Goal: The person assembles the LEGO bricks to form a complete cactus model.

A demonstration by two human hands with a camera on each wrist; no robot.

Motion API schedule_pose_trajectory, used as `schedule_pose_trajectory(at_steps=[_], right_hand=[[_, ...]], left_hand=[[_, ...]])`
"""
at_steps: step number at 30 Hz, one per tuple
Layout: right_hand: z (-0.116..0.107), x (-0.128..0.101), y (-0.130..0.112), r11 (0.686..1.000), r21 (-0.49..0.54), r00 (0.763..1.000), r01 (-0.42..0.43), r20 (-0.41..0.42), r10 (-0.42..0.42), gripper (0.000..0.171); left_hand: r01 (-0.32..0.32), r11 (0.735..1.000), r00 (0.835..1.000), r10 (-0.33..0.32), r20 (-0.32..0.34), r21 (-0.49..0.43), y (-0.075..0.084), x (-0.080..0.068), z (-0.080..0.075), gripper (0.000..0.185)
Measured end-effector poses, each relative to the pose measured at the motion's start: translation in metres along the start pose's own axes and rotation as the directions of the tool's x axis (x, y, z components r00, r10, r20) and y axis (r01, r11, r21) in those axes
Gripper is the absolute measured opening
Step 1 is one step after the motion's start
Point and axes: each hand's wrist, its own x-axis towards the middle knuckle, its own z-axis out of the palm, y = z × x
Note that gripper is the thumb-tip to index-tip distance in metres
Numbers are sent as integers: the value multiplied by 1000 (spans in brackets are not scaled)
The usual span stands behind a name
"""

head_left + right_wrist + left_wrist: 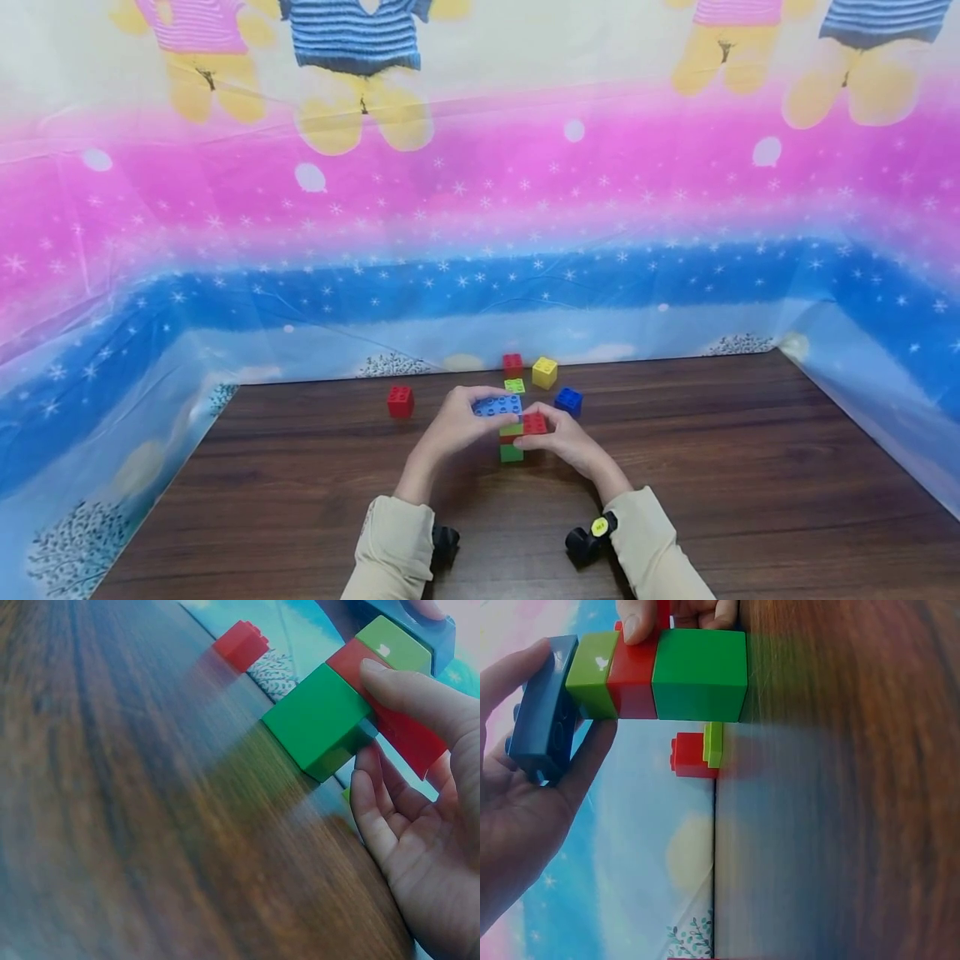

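Note:
A small tower stands on the wooden table (750, 467): a green brick (512, 453) at the bottom, then a red brick (535, 423) and a lime brick (512, 430). A long blue brick (497, 406) lies on top. My left hand (474, 414) grips the blue brick (544, 712) from the left, thumb on one side and fingers on the other. My right hand (543, 427) pinches the red brick (390, 712) from the right, thumb on its near face. The green brick (319, 720) rests on the tabletop.
Loose bricks lie just behind the tower: a red one (401, 402) at the left, another red (513, 365), a flat lime one (514, 386), a yellow one (544, 372) and a blue one (568, 401). A printed plastic sheet (480, 250) walls in the table's back and sides.

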Motion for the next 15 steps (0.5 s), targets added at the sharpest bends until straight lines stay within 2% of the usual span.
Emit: schedule_pose_trajectory(at_steps=[15], right_hand=[[0, 1, -1, 1000, -5, 1000, -6, 10, 6, 30]], left_hand=[[7, 998, 999, -10, 39, 61, 9, -2, -2, 43]])
